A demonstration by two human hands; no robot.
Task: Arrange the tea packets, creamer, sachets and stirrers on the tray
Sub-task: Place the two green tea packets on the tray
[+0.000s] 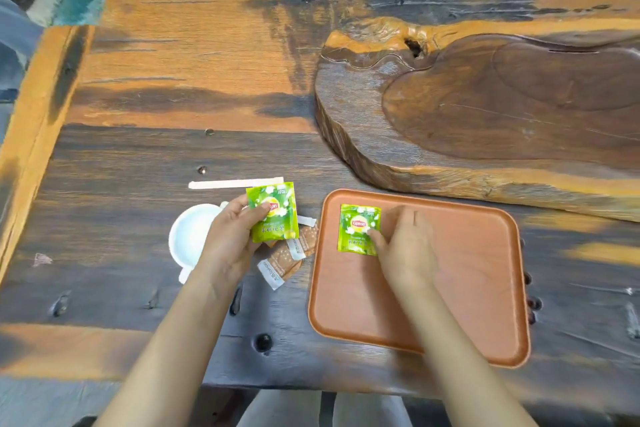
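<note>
An orange-brown tray (467,288) lies on the wooden table at the front right. A green tea packet (356,225) lies flat in the tray's far left corner, and my right hand (405,250) rests on it with the thumb pressing its lower right edge. My left hand (225,246) holds a second green tea packet (275,215) upright just left of the tray. Below that packet lie brown sachets (287,260) on the table. A white stirrer (235,183) lies behind my left hand. A white creamer dish (188,239) sits partly hidden under my left hand.
A large carved wooden slab (485,121) with a shallow basin fills the table's back right, close behind the tray. The table's front edge (311,385) runs just below the tray. Dark beads (531,305) sit at the tray's right rim.
</note>
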